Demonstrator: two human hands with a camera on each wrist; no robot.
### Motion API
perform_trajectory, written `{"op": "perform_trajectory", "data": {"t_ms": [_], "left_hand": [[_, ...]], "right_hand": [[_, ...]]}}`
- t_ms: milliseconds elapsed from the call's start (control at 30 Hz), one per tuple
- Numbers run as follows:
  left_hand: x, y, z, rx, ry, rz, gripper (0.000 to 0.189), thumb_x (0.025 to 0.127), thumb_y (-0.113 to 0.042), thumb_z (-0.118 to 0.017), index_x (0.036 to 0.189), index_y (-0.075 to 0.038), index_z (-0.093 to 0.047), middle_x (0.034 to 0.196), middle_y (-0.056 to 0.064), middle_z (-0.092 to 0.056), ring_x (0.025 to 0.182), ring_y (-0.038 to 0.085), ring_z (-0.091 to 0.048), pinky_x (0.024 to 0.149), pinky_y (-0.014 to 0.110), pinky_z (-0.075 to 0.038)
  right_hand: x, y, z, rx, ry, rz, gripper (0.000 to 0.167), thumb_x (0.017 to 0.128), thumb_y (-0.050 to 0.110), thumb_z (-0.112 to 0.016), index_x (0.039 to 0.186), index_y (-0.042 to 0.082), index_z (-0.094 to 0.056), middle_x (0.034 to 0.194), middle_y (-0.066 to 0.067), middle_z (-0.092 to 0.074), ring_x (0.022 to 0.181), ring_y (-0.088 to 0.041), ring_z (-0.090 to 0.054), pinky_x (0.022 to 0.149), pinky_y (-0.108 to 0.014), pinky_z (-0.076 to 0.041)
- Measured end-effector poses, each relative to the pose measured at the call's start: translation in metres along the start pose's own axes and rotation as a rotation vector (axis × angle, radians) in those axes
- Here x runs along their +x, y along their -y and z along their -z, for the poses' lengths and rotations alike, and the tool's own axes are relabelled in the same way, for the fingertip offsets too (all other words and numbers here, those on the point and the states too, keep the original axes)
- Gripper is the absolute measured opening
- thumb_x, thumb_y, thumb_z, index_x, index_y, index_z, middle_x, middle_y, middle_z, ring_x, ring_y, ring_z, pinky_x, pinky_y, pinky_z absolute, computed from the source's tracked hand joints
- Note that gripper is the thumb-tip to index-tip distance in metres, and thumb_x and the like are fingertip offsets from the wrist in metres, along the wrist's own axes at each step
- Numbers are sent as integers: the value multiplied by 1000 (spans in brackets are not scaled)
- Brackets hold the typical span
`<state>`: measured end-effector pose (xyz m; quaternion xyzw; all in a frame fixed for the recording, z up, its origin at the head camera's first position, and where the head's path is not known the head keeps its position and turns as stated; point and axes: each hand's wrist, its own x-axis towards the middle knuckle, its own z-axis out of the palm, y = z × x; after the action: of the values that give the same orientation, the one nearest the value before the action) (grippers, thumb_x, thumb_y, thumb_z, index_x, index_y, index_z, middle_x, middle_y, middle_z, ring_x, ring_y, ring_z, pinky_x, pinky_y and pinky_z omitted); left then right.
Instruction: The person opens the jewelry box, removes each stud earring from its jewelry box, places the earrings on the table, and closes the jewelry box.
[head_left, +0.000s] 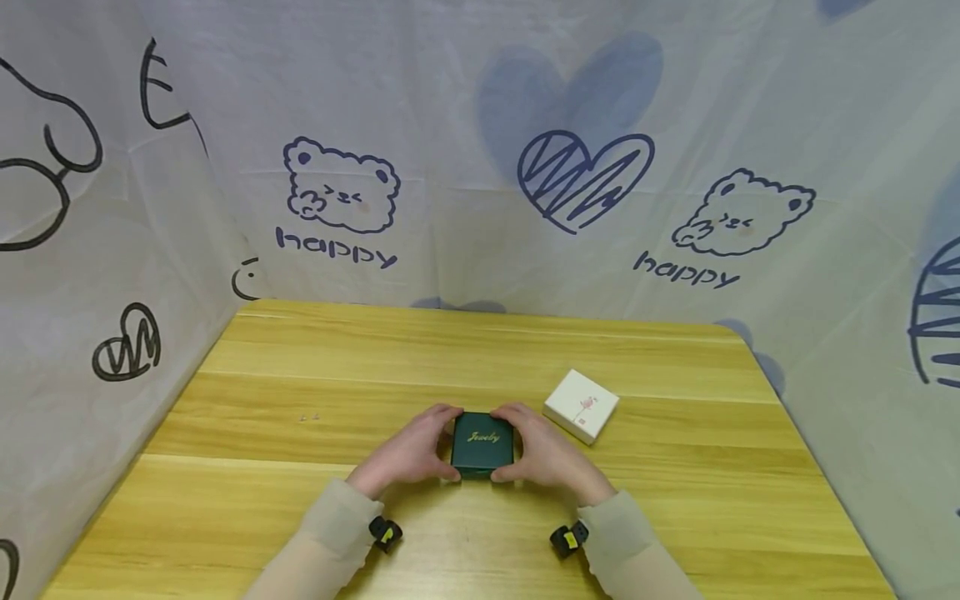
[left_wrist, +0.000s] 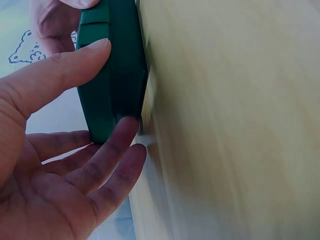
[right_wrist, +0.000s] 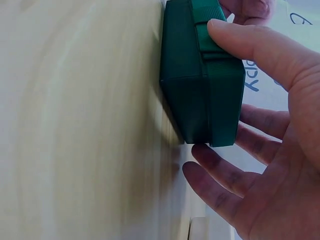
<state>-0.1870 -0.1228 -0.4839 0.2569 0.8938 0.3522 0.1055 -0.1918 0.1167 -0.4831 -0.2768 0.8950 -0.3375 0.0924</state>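
Observation:
A dark green jewelry box [head_left: 482, 454] with gold lettering on its lid lies on the table in front of me. My left hand [head_left: 411, 450] grips its left side, thumb at the front edge and fingers toward the back. From the other side my right hand [head_left: 546, 452] holds it the same way. In the right wrist view, the thumb presses on a ribbon bow [right_wrist: 210, 35] along the front of the lid. The lid sits down on the base in both wrist views, and the box's far side is hidden.
A white box [head_left: 581, 406] with a pink flower print stands just behind and right of my right hand. The wooden table [head_left: 337, 350] runs back to a white cloth [head_left: 465, 225] with bear and heart drawings, which also hangs along both sides.

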Motion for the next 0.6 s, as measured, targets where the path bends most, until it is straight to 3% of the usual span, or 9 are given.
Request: {"op": "perform_trajectory", "data": {"t_ms": [167,600], "left_hand": [[1,0,0,0,0,-5,88,71,-11,-89,141,12,-41,134,21,-48,108,30,-54,95,46,-45],[1,-1,-1,25,-1,19,89,69,-11,-90,141,10,-42,135,20,-49,105,29,-55,92,44,-46]], "right_hand": [[0,0,-1,-5,12,-15,82,71,27,-90,141,8,-49,141,-11,-48,124,-28,-49,103,-46,-39],[-1,-1,-2,-10,18,-18,84,72,28,-90,141,8,-48,140,-10,-47,123,-27,-49,102,-46,-40]]}}
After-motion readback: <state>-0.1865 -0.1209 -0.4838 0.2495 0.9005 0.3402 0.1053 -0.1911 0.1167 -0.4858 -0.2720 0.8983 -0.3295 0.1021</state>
